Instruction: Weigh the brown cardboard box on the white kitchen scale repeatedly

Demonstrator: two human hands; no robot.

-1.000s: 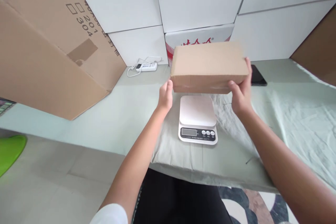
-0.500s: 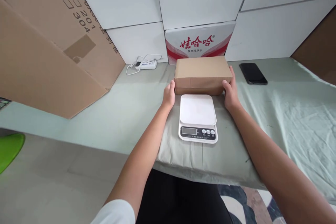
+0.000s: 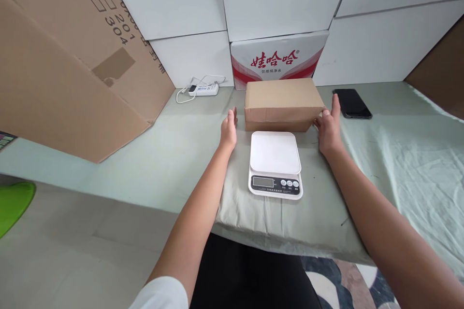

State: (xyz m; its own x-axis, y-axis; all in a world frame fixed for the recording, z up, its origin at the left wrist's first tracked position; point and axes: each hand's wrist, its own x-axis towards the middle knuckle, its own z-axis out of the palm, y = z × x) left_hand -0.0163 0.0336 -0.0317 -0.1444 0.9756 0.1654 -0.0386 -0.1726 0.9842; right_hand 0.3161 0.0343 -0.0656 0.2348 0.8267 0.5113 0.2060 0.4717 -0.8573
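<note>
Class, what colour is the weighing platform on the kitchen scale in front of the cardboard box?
White; the scale shows best in the head view.

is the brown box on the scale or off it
Off it. The box sits on the cloth just behind the scale, whose white platform is bare. Both hands are open beside the box.

Red Chinese characters 娃哈哈 stand out on the white carton (image 3: 279,58) against the back wall, with a line of small dark characters just beneath them, too fine to read for sure. Over on the big brown cardboard sheet (image 3: 72,58) leaning at the left, the printed numbers 201 and 304 run tilted, beside two empty square outlines and some partly cut-off characters. The kitchen scale (image 3: 275,164) shows a blank display; its button labels are too small to read.
</note>
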